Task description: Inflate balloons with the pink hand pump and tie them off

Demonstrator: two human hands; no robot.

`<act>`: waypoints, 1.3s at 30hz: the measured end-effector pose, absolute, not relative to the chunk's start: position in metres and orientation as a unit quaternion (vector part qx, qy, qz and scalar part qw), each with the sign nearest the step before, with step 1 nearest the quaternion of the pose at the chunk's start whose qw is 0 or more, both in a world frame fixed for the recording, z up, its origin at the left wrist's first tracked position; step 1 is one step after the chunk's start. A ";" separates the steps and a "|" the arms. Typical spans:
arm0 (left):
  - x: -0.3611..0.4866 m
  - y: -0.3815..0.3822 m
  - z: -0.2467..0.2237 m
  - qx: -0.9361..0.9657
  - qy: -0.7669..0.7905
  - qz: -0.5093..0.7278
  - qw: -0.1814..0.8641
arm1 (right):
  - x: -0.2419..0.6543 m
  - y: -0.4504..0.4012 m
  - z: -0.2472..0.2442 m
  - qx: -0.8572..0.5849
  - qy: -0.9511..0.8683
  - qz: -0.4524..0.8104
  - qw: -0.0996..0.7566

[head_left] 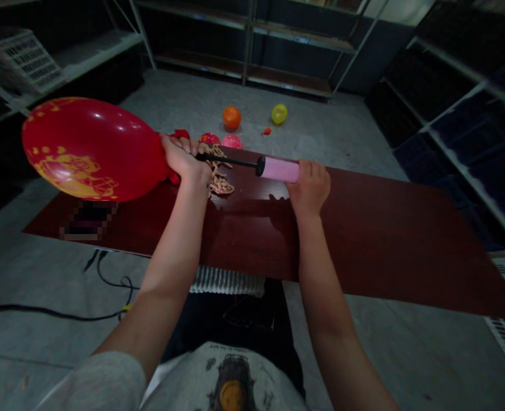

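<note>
A large red balloon (93,148) with yellow printed figures bulges out to the left of my left hand (186,157). That hand is closed around the balloon's neck and the end of a hand pump, whose nozzle is hidden by the fingers. The pump's black rod stretches to the right into its pink barrel (280,169). My right hand (310,185) is wrapped around the far end of that barrel. Tan, uninflated balloons (221,184) lie in a loose pile on the table just beyond my left hand. Some red material (180,135) shows behind the left hand.
The dark red table (385,240) runs across in front of me, with a blurred-out flat object (88,220) at its left. On the floor beyond are an orange balloon (231,117), a yellow balloon (279,114) and pink balloons (232,141). Shelves surround the area; a cable (42,311) lies at left.
</note>
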State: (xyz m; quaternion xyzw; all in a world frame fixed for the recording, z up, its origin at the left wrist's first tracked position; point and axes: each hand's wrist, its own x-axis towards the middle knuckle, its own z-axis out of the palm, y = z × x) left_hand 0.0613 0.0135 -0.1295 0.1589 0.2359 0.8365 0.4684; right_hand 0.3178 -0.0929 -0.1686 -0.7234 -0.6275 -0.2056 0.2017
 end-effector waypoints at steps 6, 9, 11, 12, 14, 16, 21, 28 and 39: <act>0.064 -0.009 -0.098 0.067 0.232 0.848 0.472 | 0.325 -0.093 -0.166 -0.736 -0.585 -0.243 0.239; 0.067 -0.012 -0.093 0.056 0.225 0.858 0.458 | 0.322 -0.093 -0.165 -0.736 -0.589 -0.231 0.239; 0.066 -0.010 -0.096 0.063 0.238 0.850 0.465 | 0.321 -0.094 -0.163 -0.740 -0.596 -0.213 0.227; 0.066 -0.008 -0.100 0.071 0.248 0.841 0.475 | 0.320 -0.094 -0.162 -0.742 -0.601 -0.203 0.218; 0.069 -0.005 -0.106 0.092 0.265 0.824 0.492 | 0.317 -0.096 -0.159 -0.740 -0.615 -0.186 0.198; 0.075 -0.004 -0.111 0.118 0.255 0.829 0.484 | 0.311 -0.097 -0.157 -0.731 -0.635 -0.172 0.181; 0.104 -0.001 -0.128 0.181 0.200 0.854 0.446 | 0.284 -0.097 -0.157 -0.697 -0.681 -0.144 0.171; 0.118 0.019 -0.168 0.228 0.198 0.841 0.449 | 0.266 -0.095 -0.164 -0.688 -0.696 -0.121 0.167; 0.108 0.002 -0.131 0.148 0.204 0.858 0.448 | 0.276 -0.089 -0.168 -0.666 -0.706 -0.171 0.171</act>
